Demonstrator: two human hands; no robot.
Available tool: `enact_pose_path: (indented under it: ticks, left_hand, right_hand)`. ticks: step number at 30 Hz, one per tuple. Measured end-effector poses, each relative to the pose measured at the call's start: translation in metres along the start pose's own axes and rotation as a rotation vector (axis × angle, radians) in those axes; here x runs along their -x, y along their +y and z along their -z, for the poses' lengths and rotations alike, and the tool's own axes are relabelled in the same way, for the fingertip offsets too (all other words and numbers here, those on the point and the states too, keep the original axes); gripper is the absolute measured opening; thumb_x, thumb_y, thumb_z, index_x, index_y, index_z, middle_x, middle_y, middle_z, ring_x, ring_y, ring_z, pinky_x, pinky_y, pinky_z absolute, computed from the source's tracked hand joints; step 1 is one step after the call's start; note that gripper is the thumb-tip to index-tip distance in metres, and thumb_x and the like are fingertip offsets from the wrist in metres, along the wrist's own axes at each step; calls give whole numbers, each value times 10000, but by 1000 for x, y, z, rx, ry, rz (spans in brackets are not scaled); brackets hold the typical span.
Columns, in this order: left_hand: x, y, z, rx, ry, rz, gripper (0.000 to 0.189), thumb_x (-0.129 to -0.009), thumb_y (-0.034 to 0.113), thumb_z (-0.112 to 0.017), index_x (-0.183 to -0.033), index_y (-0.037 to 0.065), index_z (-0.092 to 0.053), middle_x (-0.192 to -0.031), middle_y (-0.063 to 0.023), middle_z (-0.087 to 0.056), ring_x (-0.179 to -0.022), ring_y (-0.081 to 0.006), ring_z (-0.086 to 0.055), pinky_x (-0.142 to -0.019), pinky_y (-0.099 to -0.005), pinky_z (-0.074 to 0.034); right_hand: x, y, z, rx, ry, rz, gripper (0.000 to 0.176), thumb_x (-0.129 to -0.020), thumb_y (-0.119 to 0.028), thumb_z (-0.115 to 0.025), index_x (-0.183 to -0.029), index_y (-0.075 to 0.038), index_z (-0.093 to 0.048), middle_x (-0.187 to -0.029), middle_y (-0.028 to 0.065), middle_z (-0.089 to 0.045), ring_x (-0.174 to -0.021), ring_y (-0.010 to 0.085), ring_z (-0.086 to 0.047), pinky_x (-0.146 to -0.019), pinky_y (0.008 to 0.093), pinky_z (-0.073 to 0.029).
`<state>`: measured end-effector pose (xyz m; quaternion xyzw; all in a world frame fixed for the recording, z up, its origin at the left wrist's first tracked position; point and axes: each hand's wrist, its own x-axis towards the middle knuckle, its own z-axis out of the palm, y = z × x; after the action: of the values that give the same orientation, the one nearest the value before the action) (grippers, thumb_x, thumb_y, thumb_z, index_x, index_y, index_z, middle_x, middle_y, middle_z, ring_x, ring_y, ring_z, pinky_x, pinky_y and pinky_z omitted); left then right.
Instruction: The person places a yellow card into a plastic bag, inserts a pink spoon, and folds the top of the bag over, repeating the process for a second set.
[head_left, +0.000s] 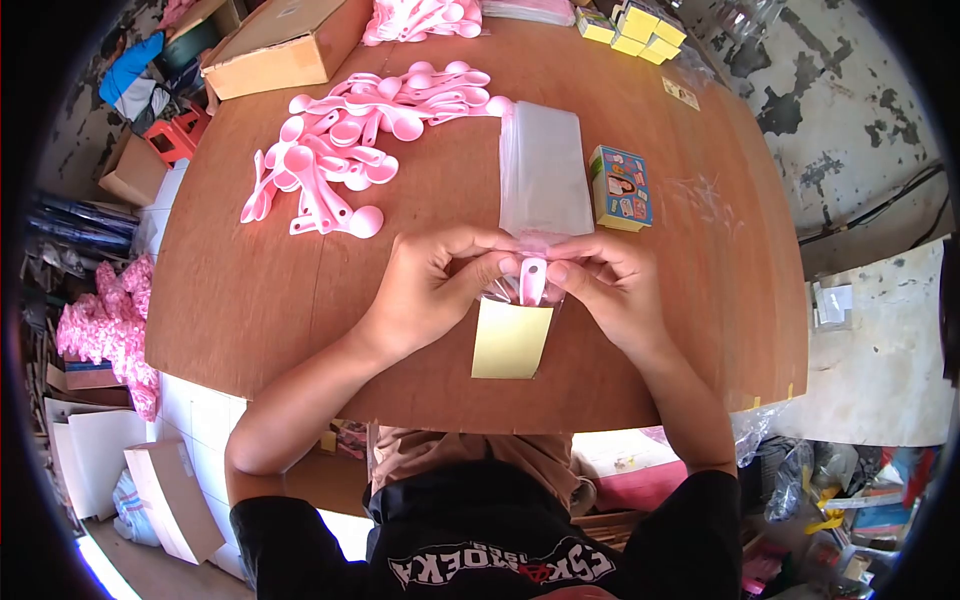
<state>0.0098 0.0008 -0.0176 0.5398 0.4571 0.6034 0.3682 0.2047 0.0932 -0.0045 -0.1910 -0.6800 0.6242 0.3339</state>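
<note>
My left hand (432,288) and my right hand (606,280) meet over the near middle of the wooden table (250,290). Together they pinch a small clear plastic bag with a pink plastic spoon (532,282) in it. A yellow-green card (510,338) hangs from the bag's lower end, over the table. Just beyond my fingers lies a stack of clear plastic bags (545,170). A pile of loose pink spoons (365,140) lies further off to the left.
A small printed box (621,187) stands right of the bag stack. A cardboard box (285,45) sits at the far left, more pink spoons (420,18) and yellow boxes (640,28) at the far edge. Cartons and pink items crowd the floor at left.
</note>
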Motion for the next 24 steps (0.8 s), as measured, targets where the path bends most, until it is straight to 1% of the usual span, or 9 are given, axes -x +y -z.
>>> enact_pose_path:
  ticks: [2, 5, 8, 10, 13, 17, 21, 23, 24]
  left_hand:
    - [-1, 4, 1, -132, -12, -74, 100, -895, 7, -648, -965, -36, -705, -896, -88, -730, -815, -80, -660, -697, -240, -541]
    - [-1, 4, 4, -119, -21, -83, 117, -882, 0, -658, -983, -18, -715, -904, -87, -733, -798, -91, -670, -686, -245, -538]
    - [-3, 10, 6, -119, -79, -124, 140, -882, -26, -641, -999, -13, -717, -901, -90, -735, -797, -99, -674, -688, -253, -539]
    - [-2, 9, 8, -94, -107, -115, 157, -878, -50, -626, -998, -11, -719, -901, -93, -736, -795, -100, -674, -690, -251, -535]
    - [-2, 5, 12, -58, -156, -128, 211, -860, -100, -591, -996, -8, -724, -904, -98, -737, -789, -103, -674, -690, -244, -528]
    - [-3, 1, 17, -75, -201, -164, 280, -813, -150, -548, -980, -12, -726, -911, -103, -736, -781, -104, -672, -686, -236, -517]
    - [-3, 1, 18, -70, -191, -180, 299, -792, -165, -528, -958, -14, -725, -904, -99, -736, -788, -100, -667, -690, -239, -513]
    - [-1, 5, 20, -64, -216, -77, 266, -790, -160, -521, -905, -18, -714, -936, -126, -716, -858, -186, -683, -733, -273, -524]
    - [-1, 4, 21, -63, -216, -75, 266, -790, -160, -521, -905, -18, -714, -936, -126, -716, -858, -186, -683, -733, -273, -524]
  right_hand:
    - [0, 1, 2, -11, -13, 24, 138, -906, -16, -650, -1019, 64, -657, -966, 111, -682, -824, 142, -677, -720, 263, -576]
    - [1, 0, 7, -2, -21, 7, 129, -901, -16, -656, -1009, 49, -681, -959, 108, -684, -829, 140, -675, -718, 264, -570]
    - [-2, 0, 15, 87, -117, 95, 122, -892, 5, -649, -999, 39, -698, -947, 112, -686, -823, 152, -678, -720, 266, -556]
    - [-4, 2, 20, 99, -196, 173, 131, -882, 50, -626, -983, 31, -708, -941, 119, -686, -835, 160, -666, -726, 264, -531]
    - [-5, 3, 22, 54, -256, 184, 191, -866, 111, -580, -981, 32, -710, -944, 116, -686, -845, 161, -649, -723, 260, -504]
    - [-5, 0, 20, 52, -262, 185, 248, -846, 150, -540, -981, 32, -711, -932, 108, -689, -865, 159, -637, -719, 260, -491]
    - [-4, -2, 18, 122, -226, 157, 268, -801, 158, -541, -953, 27, -719, -897, 100, -688, -815, 158, -641, -678, 258, -483]
    - [-5, -2, 17, 156, -218, 175, 269, -787, 157, -548, -939, 22, -724, -886, 99, -686, -791, 155, -640, -659, 256, -480]
    - [-5, -4, 16, 184, -226, 195, 278, -774, 159, -547, -928, 15, -728, -884, 100, -685, -768, 155, -638, -643, 257, -476]
